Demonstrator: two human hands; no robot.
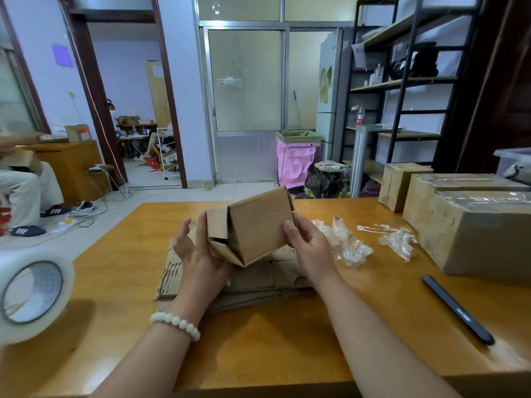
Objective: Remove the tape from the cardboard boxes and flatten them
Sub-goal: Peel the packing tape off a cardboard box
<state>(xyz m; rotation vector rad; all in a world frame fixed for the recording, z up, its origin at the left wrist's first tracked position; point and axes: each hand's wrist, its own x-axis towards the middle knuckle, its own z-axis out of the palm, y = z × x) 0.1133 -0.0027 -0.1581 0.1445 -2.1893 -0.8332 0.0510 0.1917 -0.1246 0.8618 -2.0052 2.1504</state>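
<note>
Both hands carry a small box just above the flattened stack in the middle of the tabletop; the left hand lies spread, its fingers fairly straight against the loose end flaps, while the right hand grips the opposite side, thumb on the near face. I see no tape left on this box, so collapsing it looks like the step in hand.

Risks, as I judge them: the left side is only propped, not gripped, so an uneven squeeze could let the box twist and slip out; flaps caught inside might buckle or tear rather than fold flat; a careless set-down could skew the stack. Tape scraps lie just to the right and could cling to a forearm; the taped boxes wait further right.
</note>
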